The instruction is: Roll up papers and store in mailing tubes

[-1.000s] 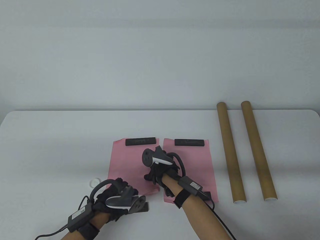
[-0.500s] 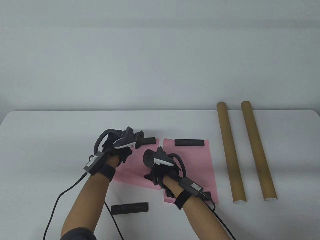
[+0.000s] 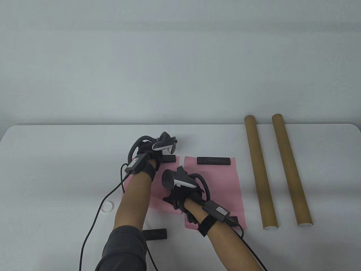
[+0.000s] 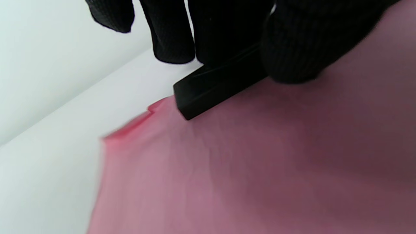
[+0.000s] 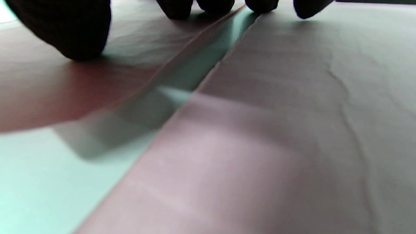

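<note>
We are reaching our left hand (image 3: 149,151) to the far edge of the left pink sheet (image 4: 260,162), thumb and fingers pinching the black bar (image 4: 208,91) lying there (its free end is just short of the sheet's corner). Our right hand (image 3: 180,194) is pressing flat, fingers straight, across the narrow gap between this sheet and the right pink sheet (image 3: 225,183). Two mailing tubes (image 3: 258,169) are lying side by side well apart to the right, with open table (image 3: 56,158) to the left.
</note>
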`<control>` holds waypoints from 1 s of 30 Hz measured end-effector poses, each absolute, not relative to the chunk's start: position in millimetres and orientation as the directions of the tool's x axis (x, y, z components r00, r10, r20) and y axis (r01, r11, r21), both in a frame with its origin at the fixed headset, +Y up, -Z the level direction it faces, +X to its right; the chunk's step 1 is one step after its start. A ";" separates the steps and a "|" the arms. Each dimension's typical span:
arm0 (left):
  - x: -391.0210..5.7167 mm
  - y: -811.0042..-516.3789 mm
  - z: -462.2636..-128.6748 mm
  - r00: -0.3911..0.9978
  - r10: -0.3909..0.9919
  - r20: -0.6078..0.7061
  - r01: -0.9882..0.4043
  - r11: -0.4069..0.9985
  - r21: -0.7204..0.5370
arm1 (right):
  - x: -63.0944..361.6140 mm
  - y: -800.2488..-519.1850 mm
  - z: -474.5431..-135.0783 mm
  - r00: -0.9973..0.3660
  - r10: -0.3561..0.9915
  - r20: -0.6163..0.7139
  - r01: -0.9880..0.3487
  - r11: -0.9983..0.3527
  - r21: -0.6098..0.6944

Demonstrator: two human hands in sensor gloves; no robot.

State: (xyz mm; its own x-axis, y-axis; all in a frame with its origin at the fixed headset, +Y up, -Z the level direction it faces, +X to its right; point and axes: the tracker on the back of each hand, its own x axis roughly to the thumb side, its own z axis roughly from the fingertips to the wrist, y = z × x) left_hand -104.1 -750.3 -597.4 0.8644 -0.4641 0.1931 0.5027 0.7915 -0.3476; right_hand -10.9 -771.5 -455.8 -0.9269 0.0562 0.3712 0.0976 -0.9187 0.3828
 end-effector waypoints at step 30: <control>-114.2 -747.8 -624.4 0.920 -0.381 0.088 0.391 0.881 -0.268 | -9.0 -773.4 -455.1 -0.924 0.075 0.375 0.085 -0.916 0.391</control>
State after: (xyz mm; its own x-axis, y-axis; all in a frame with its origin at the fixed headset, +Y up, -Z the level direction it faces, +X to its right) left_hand -114.2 -747.8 -624.4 0.9202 -0.3814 0.0882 0.3907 0.8806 -0.2681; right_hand -9.0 -773.4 -455.1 -0.9238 0.0751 0.3754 0.0846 -0.9163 0.3914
